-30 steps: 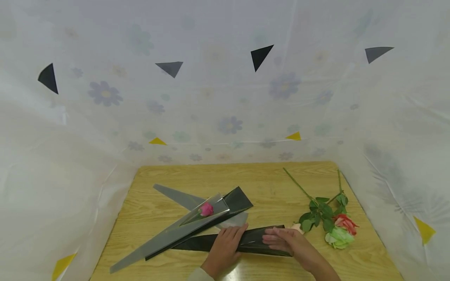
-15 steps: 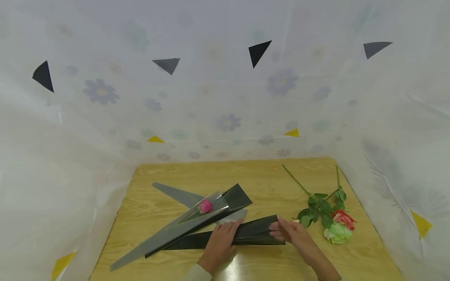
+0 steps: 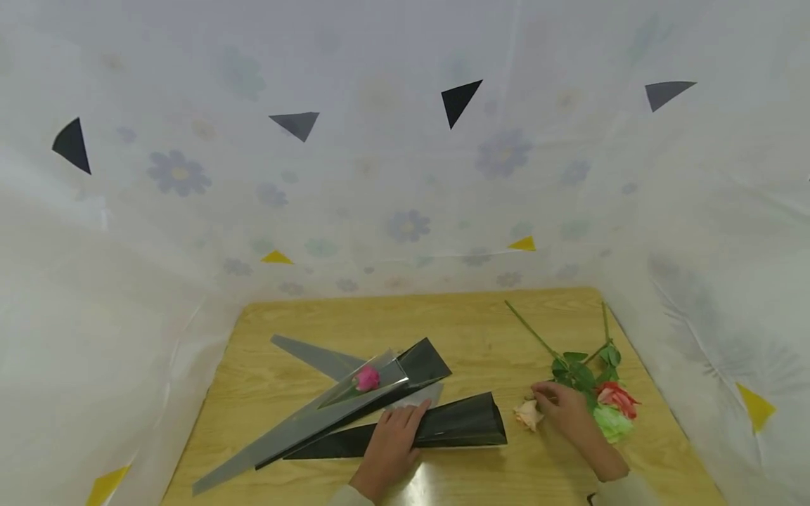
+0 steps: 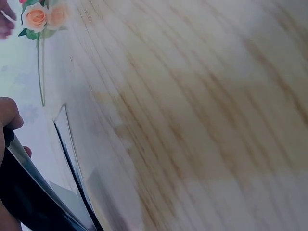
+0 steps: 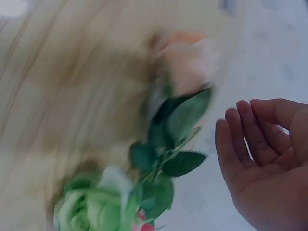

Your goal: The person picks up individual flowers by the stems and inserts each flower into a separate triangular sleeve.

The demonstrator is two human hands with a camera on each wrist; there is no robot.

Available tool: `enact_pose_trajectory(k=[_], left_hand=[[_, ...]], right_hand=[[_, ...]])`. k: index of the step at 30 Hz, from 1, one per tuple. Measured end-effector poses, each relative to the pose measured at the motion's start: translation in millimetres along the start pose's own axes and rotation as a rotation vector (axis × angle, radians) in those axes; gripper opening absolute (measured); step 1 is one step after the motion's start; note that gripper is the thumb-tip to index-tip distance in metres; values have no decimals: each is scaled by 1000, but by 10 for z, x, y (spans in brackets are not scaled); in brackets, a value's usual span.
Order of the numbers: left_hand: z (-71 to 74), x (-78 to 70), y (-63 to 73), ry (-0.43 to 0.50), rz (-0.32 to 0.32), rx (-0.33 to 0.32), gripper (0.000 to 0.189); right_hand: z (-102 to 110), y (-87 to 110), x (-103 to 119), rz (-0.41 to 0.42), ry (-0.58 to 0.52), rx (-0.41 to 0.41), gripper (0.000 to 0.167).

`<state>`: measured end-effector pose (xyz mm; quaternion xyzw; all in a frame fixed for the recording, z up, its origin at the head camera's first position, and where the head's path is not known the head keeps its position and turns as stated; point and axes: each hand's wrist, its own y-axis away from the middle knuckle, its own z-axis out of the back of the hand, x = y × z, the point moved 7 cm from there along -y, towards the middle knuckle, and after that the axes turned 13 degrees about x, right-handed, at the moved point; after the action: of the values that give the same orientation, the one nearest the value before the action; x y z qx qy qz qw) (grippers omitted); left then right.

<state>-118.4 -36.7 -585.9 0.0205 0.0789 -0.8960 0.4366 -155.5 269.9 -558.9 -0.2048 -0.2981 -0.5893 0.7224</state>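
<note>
My left hand (image 3: 394,439) grips a black flower sleeve (image 3: 462,422), a long tapered wrapper whose wide mouth points right and gapes. In the left wrist view the fingers (image 4: 9,113) curl over the edge of the sleeve. My right hand (image 3: 565,413) hovers beside a peach rose (image 3: 527,415). The right wrist view shows the hand with fingers bent and nothing between them, apart from the peach bloom (image 5: 185,62) and its leaves. Further right lie a red rose (image 3: 618,400) and a pale green rose (image 3: 612,424), their leafy stems running to the back.
Left of the black sleeve, a pink rose (image 3: 367,378) lies in a clear-fronted grey sleeve (image 3: 297,429). Beneath it is another black sleeve (image 3: 425,362), and a grey strip (image 3: 316,357) crosses behind. White sheeting (image 3: 405,176) encloses the wooden table (image 3: 468,330).
My right hand has left the mouth of the black sleeve and moved right to the peach rose. The sleeve's mouth has spread wider. My left hand keeps its hold.
</note>
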Motion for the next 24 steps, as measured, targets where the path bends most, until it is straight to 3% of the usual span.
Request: enact_pose_trajectory(k=[3, 6, 12, 17, 24], left_hand=[[4, -6, -12, -9, -4, -12, 100], [-6, -13, -19, -12, -15, -11, 100], [-8, 8, -19, -25, -18, 9, 101], [3, 17, -20, -10, -12, 20, 100], [-26, 3, -14, -6, -15, 39, 98]], right_hand=[[-1, -56, -112, 65, 193, -16, 15], [-66, -79, -213, 111, 283, 12, 16], [-164, -86, -237, 196, 342, 39, 26], [-169, -113, -230, 196, 400, 72, 37], [-130, -36, -247, 152, 385, 154, 23]])
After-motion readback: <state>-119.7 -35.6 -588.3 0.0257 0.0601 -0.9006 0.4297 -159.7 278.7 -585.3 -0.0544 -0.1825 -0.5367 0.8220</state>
